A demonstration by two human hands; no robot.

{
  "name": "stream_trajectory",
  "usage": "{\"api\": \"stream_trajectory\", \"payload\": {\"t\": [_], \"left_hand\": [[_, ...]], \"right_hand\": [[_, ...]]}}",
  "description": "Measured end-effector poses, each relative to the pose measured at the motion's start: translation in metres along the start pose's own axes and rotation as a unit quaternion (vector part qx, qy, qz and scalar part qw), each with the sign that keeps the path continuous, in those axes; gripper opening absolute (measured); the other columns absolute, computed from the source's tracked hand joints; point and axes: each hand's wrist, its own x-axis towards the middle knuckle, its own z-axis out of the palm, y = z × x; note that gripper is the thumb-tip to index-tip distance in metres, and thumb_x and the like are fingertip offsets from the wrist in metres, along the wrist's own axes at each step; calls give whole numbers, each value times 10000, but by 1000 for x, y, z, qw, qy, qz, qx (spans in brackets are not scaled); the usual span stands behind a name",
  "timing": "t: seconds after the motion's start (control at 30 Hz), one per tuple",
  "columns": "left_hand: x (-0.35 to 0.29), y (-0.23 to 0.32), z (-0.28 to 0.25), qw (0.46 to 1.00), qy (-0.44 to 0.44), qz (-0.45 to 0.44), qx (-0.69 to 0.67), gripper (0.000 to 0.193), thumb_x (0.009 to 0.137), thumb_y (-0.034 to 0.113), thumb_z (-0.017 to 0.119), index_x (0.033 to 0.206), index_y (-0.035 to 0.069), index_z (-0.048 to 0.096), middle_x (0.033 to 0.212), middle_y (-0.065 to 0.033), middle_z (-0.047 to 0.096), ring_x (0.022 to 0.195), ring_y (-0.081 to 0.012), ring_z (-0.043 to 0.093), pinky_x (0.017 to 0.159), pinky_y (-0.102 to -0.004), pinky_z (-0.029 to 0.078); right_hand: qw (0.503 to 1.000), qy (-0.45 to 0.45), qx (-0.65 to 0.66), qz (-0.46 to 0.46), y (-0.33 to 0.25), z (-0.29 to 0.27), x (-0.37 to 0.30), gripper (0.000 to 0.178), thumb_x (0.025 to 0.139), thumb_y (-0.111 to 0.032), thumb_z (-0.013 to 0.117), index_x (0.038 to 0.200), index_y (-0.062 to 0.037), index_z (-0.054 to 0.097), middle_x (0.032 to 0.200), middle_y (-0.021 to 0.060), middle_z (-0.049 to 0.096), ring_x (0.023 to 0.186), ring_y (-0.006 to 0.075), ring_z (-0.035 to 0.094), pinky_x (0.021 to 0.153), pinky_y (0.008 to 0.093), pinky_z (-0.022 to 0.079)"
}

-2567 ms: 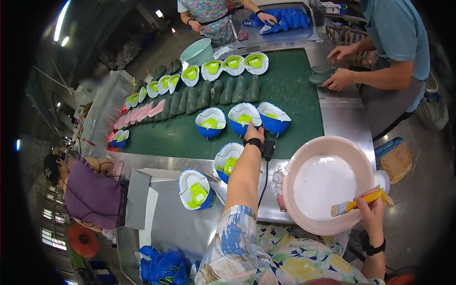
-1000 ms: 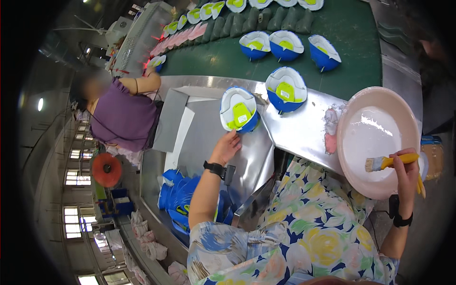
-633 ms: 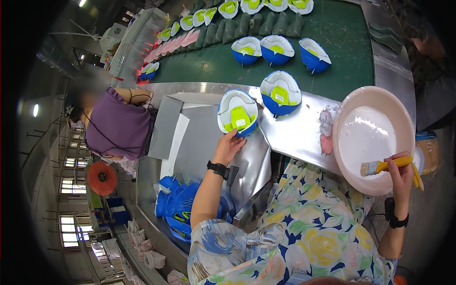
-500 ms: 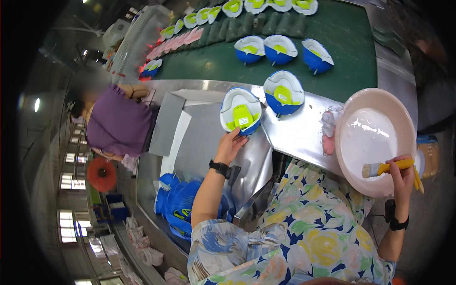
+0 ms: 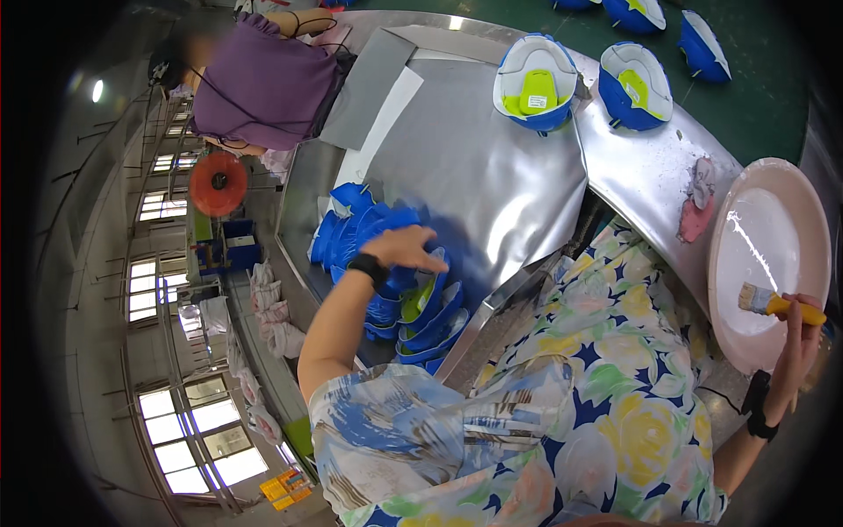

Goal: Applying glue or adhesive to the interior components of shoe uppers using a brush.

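Observation:
My left hand (image 5: pixel 404 248) is over a pile of blue shoe uppers (image 5: pixel 351 241), its fingers apart and nothing held in them. Several stacked uppers with lime-green insides lie just below its fingertips. In my right hand (image 5: pixel 797 341) is a flat paintbrush (image 5: pixel 780 304) with a yellow handle. Its pale bristles point left over a pinkish basin (image 5: pixel 727 263) containing white liquid (image 5: pixel 764 237). One upper (image 5: pixel 536 81) with white lining and a lime-green tongue stands at the far edge of the metal tray. Another upper (image 5: pixel 634 86) stands to its right on the metal ledge.
The sheet-metal tray (image 5: pixel 465 167) spans the middle, and a green conveyor belt (image 5: pixel 755 114) with more uppers runs beyond it. A glue-crusted pink lump (image 5: pixel 696 215) lies beside the basin. At the left sits a person in purple (image 5: pixel 263 83), near an orange round fan (image 5: pixel 218 183).
My left hand has let go of the upper at the tray's far edge and moved down to the blue pile. My right hand keeps the brush over the basin. The view has shifted.

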Motion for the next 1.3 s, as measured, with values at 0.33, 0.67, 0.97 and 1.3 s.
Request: {"api": "stream_trajectory", "payload": {"t": [0.33,0.67,0.97,1.3], "left_hand": [[-16,56,-56,867,-12,187,-463,418,783,-73,658,1176,64,621,1155,-16,624,998,-136,601,909,-283,477],[108,81,-46,859,360,358,64,369,736,-62,582,1065,56,700,1115,-191,634,1079,-364,575,983,-414,444],[-7,85,2,932,112,345,16,739,580,-204,528,1234,126,629,1419,-161,483,1352,-375,405,1114,-413,353],[16,68,-56,815,155,245,-501,425,943,191,495,1355,86,496,1315,-135,572,1178,-320,576,1015,-461,467]], "right_hand": [[998,-13,67,9,-31,37,-2,106,932,-67,597,1017,-27,546,962,50,577,930,133,604,782,253,492],[999,25,24,18,-24,29,2,139,929,-94,630,1010,-36,533,898,30,586,824,104,603,740,225,489],[994,-52,-86,-53,-21,69,59,220,889,-168,675,946,11,558,813,160,673,720,231,669,635,329,509],[977,-121,-170,-48,-28,74,49,230,877,-153,657,987,22,556,854,228,664,819,396,657,737,440,504]]}}
